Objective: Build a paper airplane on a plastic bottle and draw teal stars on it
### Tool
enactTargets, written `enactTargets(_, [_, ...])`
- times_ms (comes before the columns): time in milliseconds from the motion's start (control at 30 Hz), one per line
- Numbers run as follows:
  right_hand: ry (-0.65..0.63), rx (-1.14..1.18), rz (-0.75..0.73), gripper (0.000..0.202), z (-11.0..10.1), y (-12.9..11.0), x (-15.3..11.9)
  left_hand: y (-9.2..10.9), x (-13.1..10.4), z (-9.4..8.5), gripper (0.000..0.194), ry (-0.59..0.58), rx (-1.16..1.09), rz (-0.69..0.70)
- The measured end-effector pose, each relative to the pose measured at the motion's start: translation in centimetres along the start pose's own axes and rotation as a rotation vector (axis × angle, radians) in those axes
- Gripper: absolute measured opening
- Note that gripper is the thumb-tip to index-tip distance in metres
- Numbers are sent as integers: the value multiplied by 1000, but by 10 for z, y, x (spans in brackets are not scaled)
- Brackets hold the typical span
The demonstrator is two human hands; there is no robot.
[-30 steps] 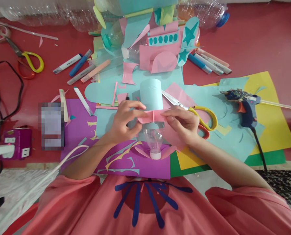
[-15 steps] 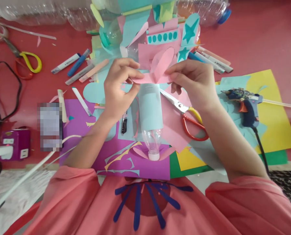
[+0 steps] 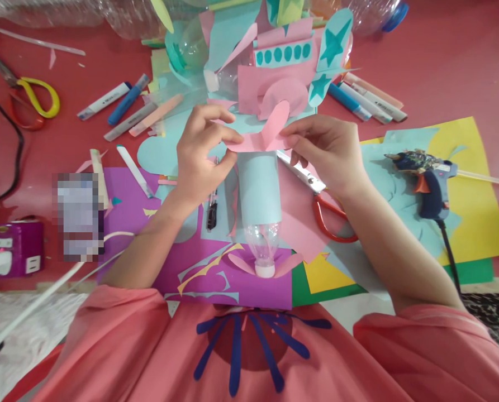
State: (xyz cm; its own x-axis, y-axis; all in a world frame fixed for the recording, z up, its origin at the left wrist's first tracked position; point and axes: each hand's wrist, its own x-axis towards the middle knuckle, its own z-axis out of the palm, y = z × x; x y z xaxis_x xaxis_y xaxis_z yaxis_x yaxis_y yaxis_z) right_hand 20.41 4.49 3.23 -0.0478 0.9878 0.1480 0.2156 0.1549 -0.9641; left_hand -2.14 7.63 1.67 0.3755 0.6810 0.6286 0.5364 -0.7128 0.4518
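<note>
Person (image 3: 161, 340) at six o'clock. I see left hand (image 3: 203, 153) and right hand (image 3: 331, 148) pinching opposite ends of folded pink paper (image 3: 266, 139), at twelve from blue-wrapped bottle (image 3: 260, 192); scissors (image 3: 315, 183) at three, glue gun (image 3: 433, 192) beyond.

Looks like a craft workspace but cannot be placed as home or classroom. Has a glue gun (image 3: 435, 192) right of the fingers (image 3: 224, 133), markers (image 3: 129, 99) to their left, clear plastic bottles (image 3: 56, 14) beyond and coloured paper (image 3: 270, 296) beneath.
</note>
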Motion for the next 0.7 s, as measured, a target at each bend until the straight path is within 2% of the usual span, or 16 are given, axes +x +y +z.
enactTargets(267, [5,-96,-66,13,1,3,-2,-6,-6,6,22,10,-16,33])
enactTargets(400, [2,-108,-78,15,0,2,-3,-6,-5,6,21,42,33,101])
enactTargets(700, [-22,-197,-84,13,-1,6,-4,-10,-9,9,6,-18,49,69])
